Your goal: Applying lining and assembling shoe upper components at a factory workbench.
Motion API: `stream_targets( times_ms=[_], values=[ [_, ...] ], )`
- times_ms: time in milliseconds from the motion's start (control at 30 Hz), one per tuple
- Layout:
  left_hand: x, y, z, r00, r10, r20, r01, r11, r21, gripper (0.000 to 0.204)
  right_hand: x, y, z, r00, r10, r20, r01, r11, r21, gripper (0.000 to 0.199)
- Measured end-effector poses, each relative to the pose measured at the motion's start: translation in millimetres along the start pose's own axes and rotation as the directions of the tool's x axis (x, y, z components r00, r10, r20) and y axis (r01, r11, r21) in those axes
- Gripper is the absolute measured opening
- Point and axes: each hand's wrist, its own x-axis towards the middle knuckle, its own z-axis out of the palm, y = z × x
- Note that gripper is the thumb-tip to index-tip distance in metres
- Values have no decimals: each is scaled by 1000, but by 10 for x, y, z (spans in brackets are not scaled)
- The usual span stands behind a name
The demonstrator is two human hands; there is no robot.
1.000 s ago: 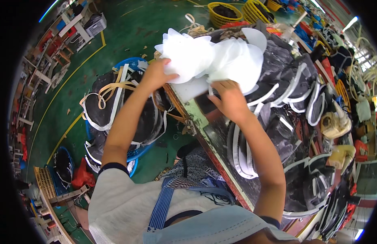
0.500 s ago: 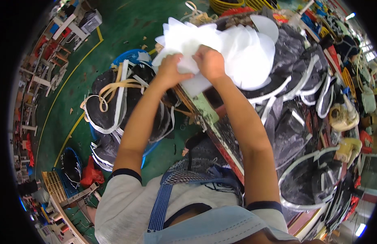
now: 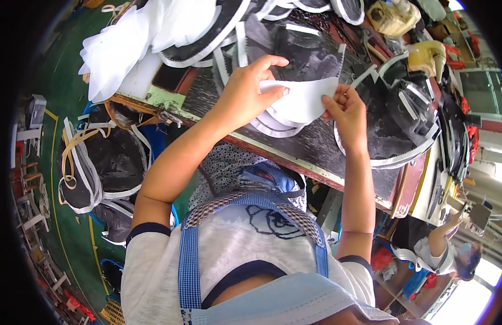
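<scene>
Both my hands grip one white curved sheet piece: my left hand pinches its nine o'clock end, my right hand its three o'clock edge. Beneath it black, white-edged pieces cover the worktop.

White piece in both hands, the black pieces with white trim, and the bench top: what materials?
White piece, held by left hand and right hand: thin matte sheet, likely foam or nonwoven; it curves without creasing. Black pieces: matte fabric, probably mesh or textile, with white tape-like edging. Bench top: looks like worn wood, dark stained surface, pale scuffed edge.
</scene>
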Motion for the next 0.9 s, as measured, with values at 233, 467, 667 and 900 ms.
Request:
stream_targets(
  times_ms=[233,467,667,900],
  values=[
    [45,-174,176,996,27,86,-70,826,559,48,52,447,-59,985,-172,-15,141,851,-505,33],
    [573,-81,-132,966,259,27,-184,604,776,49,474,45,-61,746,-659,92,520,492,-698,40],
    [871,-423,37,981,-134,-144,181,902,392,56,1205,-43,167,982,-190,-12,165,879,-447,52],
    [482,247,-335,885,-74,459,310,829,-465,63,208,-696,-47,874,-462,149,404,862,306,53]
  ],
)
